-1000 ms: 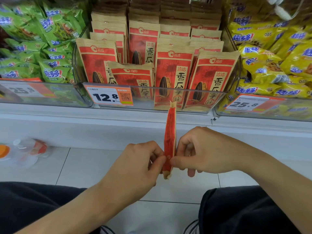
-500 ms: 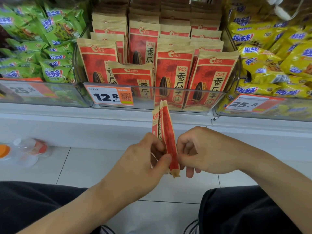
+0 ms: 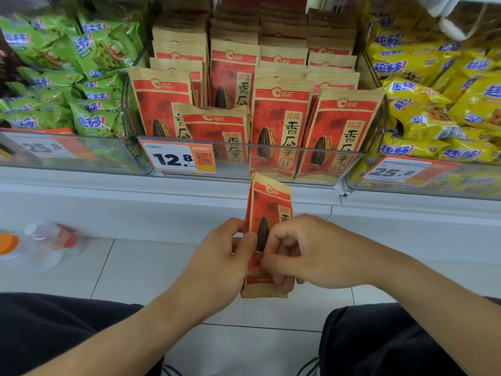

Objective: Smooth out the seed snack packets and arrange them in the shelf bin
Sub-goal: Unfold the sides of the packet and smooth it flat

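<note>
1. Left hand (image 3: 225, 256) pinches the packet's (image 3: 267, 213) left edge, centre frame, below the bin (image 3: 311, 161).
2. Packet upright, face showing, not yet shelved.
3. Right hand (image 3: 306, 251) curls round its right edge.
4. Bin, upper centre: rows mostly upright; one short packet (image 3: 214, 123) at front left sits low and askew. Judged partly done.

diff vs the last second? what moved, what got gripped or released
The held packet turned from edge-on to the camera to showing its printed front. Left hand and right hand kept pinching its lower half from either side; nothing was released. The packet stays upright, below the shelf bin. Bin packets and the price tag are unchanged.
</note>
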The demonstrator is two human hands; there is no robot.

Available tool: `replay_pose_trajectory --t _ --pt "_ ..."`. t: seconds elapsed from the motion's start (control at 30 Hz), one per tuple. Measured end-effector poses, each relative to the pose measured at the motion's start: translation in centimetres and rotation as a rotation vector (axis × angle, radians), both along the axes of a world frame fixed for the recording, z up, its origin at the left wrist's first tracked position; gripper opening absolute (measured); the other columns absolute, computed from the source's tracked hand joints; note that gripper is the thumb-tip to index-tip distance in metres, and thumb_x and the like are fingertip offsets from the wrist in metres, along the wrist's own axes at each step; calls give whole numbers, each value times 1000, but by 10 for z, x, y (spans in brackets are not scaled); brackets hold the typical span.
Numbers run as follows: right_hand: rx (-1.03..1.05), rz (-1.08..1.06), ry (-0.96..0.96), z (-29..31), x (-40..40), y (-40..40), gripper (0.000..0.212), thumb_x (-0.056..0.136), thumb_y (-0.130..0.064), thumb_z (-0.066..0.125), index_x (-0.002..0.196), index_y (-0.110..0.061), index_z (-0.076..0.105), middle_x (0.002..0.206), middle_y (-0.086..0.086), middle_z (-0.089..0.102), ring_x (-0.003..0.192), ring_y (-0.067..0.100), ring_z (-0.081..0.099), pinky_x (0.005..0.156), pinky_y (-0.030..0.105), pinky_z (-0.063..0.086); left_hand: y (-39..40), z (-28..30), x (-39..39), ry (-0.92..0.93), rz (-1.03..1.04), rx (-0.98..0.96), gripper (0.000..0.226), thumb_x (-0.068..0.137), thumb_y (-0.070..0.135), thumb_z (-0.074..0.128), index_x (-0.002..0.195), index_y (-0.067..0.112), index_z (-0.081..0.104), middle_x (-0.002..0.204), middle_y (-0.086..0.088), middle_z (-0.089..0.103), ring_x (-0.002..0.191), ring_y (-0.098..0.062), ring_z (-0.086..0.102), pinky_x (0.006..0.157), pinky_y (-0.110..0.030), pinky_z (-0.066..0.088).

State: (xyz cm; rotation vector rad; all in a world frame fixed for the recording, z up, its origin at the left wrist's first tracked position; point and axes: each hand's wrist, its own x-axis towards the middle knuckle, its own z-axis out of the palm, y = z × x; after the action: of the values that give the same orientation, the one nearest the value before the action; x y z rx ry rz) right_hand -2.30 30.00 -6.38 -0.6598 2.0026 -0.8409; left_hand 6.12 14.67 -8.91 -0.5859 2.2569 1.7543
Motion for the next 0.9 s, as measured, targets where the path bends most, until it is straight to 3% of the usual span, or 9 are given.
replay_pose_trajectory --t 0.13,0.2,0.27,0.33,0.4,0.53,0.63,0.8,0.9 --pt "122 -107 227 7 -16 10 18 94 -32 65 82 -18 66 74 -1 74 66 11 72 59 26 51 -2 -2 -2 24 14 -45 21 105 20 41 104 23 62 86 3 76 74 -4 71 62 -10 52" --pt "182 -202 300 9 -24 15 22 92 -41 65 87 -19 63 80 0 72 74 16 71 69 39 58 -5 -1 -4 39 34 -60 23 105 17 41 102 22 63 87 2 76 75 -5 71 63 -9 51" --pt "129 -360 185 10 -29 17 26 91 -40 66 100 -17 57 91 3 70 81 19 72 76 43 61 -8 0 -6 50 39 -62 24 105 16 41 99 22 63 88 2 76 77 -7 71 65 -11 51" --pt "-22 -476 -5 13 -30 17 22 95 -27 65 110 -14 56 100 6 72 83 18 74 76 40 63 -9 2 -8 44 24 -50 25 105 16 41 98 23 64 88 3 75 78 -7 70 64 -10 51" --pt "-141 -514 -65 14 -30 16 18 95 -15 64 111 -8 59 101 9 74 82 20 75 74 38 63 -8 3 -9 29 39 -38 26 104 17 42 96 22 66 86 4 75 76 -6 69 62 -10 50" --pt "-212 -484 -74 17 -30 18 20 90 -14 70 104 -3 61 95 12 76 80 25 76 69 33 62 -7 7 -13 30 212 23 28 102 30 44 92 19 68 76 10 72 63 0 63 63 -23 46" --pt "-254 -406 -97 18 -26 18 18 86 -14 73 100 -7 64 93 11 76 79 26 76 68 30 58 -10 13 -16 49 271 124 33 101 35 47 90 11 67 73 4 72 64 -6 65 70 -29 50" --pt "-361 -342 -226 21 -21 15 28 77 -23 72 100 -8 68 97 14 76 85 30 76 70 30 59 -15 18 -16 7 335 274 31 98 33 53 86 9 67 75 -7 74 62 -15 67 59 -26 50" --pt "-366 -343 -222 20 -20 14 15 83 -14 71 96 -7 69 94 15 76 83 29 76 68 29 59 -16 14 -16 25 306 195 25 98 34 53 95 15 67 80 -1 75 69 -10 70 64 -24 50"
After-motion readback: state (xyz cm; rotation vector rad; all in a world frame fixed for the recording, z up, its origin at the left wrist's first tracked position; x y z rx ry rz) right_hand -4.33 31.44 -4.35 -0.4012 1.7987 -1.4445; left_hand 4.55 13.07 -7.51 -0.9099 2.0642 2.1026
